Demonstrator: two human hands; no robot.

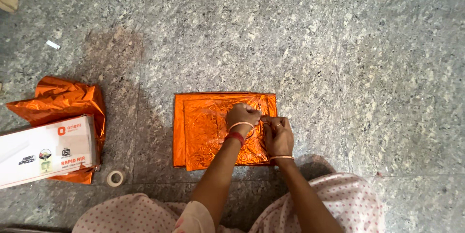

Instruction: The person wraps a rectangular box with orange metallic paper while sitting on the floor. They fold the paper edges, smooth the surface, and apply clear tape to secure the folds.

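Two bare hands were busy on a flat rectangular packet wrapped in shiny orange foil paper point(208, 133), lying on the speckled grey granite floor point(339, 68) right in front of the person's knees.

Left hand point(242, 116) was curled nearly closed on top of the packet near its right edge, fingertips pinched together, though what they gripped was too small to make out. Right hand point(277, 136) sat just beside it, touching, fingers bent and pressing the packet's right edge. Off to the left: a long white cardboard box point(46, 150) resting on crumpled orange foil point(63, 98), with a small roll of clear tape point(115, 178) near it.
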